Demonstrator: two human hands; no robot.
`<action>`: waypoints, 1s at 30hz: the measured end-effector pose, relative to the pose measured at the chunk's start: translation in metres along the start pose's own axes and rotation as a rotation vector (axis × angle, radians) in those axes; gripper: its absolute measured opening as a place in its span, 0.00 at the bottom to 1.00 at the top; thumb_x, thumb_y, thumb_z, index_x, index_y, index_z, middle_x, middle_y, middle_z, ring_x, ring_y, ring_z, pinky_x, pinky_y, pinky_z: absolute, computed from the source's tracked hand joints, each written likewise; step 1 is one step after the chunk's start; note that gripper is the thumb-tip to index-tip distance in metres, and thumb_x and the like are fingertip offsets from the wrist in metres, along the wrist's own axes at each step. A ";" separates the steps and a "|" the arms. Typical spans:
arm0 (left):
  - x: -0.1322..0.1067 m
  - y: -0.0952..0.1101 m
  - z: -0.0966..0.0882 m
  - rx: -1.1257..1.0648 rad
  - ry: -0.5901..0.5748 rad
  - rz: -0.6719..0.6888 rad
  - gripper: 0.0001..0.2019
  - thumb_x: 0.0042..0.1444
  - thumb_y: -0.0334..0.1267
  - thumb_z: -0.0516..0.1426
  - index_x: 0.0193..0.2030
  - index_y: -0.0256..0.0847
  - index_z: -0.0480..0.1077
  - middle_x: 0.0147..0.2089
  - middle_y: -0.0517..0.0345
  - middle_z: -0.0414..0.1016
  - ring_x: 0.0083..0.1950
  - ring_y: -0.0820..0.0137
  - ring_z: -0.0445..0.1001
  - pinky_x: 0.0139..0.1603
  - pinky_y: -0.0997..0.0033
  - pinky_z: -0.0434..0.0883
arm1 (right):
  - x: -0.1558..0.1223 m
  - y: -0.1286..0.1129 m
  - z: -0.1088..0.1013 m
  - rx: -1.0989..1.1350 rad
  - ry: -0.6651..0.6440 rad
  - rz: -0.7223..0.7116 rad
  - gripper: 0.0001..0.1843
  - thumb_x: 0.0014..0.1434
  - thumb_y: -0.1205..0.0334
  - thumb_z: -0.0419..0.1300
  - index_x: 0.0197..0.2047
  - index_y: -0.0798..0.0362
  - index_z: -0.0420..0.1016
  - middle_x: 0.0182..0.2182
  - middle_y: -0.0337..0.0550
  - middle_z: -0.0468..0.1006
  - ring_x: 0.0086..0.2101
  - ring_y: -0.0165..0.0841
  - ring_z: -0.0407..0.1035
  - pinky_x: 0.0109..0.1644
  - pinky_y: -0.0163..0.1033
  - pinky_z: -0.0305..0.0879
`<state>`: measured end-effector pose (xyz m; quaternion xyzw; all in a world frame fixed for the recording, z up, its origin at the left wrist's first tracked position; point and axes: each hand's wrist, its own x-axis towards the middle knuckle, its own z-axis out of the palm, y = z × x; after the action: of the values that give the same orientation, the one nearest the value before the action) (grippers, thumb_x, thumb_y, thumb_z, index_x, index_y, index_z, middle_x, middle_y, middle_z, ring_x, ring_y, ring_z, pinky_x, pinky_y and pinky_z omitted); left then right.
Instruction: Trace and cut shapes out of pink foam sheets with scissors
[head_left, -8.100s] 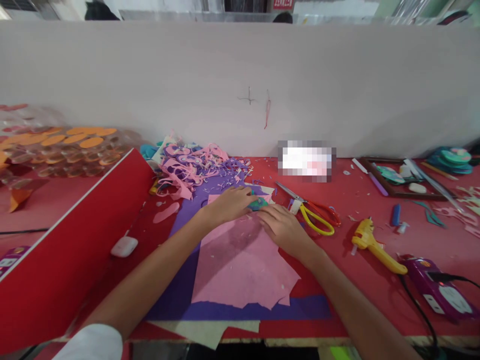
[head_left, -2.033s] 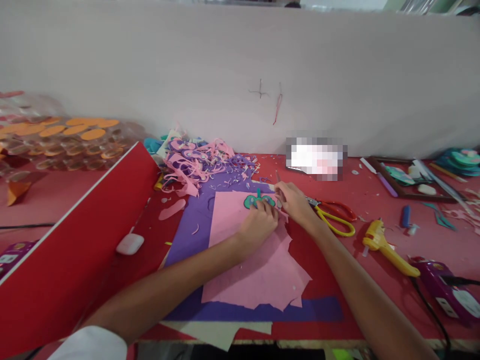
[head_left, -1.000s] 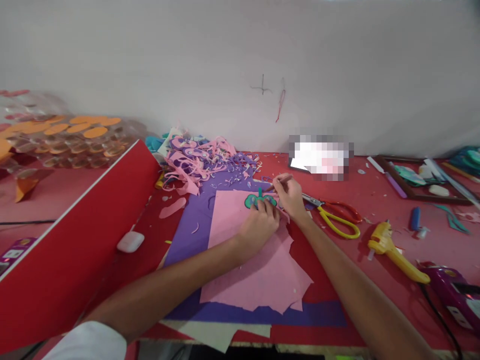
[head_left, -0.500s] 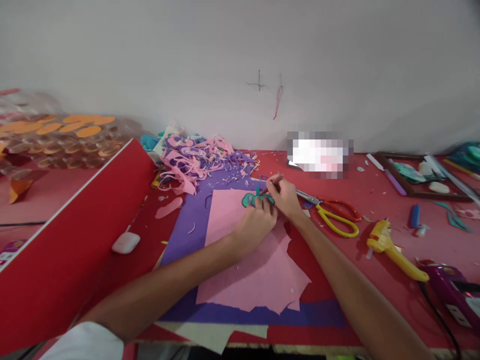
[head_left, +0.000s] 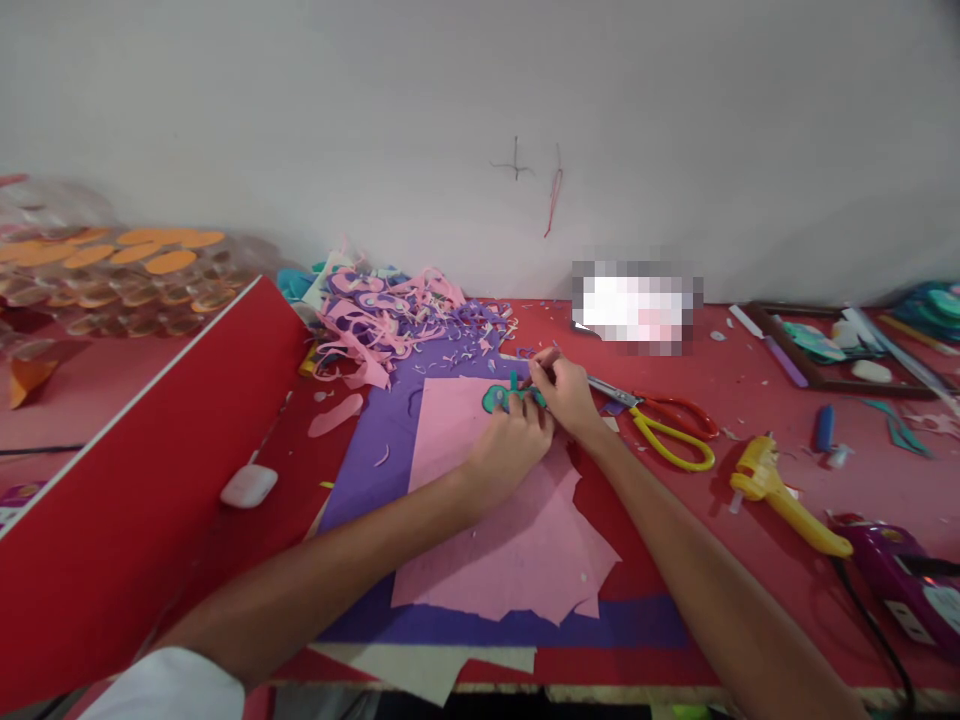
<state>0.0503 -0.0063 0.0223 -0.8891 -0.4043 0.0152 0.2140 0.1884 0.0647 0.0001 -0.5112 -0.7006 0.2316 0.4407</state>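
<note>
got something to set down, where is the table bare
Red table shows mostly bare between right forearm, scissors and glue gun, and between white case and purple sheet. Crowded: around left hand and right hand, scrap pile, brown frame.

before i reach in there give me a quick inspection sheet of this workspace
surface: red tabletop, partly covered by a purple sheet
job's things: pink sheet on the purple one; green cutout near its far edge
clutter: pile of pink and purple scraps; scissors and yellow glue gun to the right; white case to the left
grip: left hand has its fingers on the cutout; right hand pinches a brown pen-like tool beside it
cables: black cord below the glue gun's handle; another cord at far left
surroundings: grey panel behind, red board at left
other people's hands: nothing seen
</note>
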 end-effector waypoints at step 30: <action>0.002 -0.005 -0.006 -0.049 -0.022 0.014 0.15 0.65 0.26 0.51 0.55 0.29 0.72 0.54 0.36 0.77 0.51 0.54 0.77 0.44 0.59 0.70 | 0.000 0.007 -0.017 -0.120 -0.004 0.028 0.17 0.64 0.48 0.56 0.32 0.50 0.74 0.28 0.44 0.81 0.27 0.36 0.73 0.39 0.40 0.68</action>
<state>0.0495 -0.0043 0.0297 -0.8966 -0.4009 0.0167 0.1873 0.2067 0.0647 0.0037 -0.5459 -0.7069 0.1964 0.4047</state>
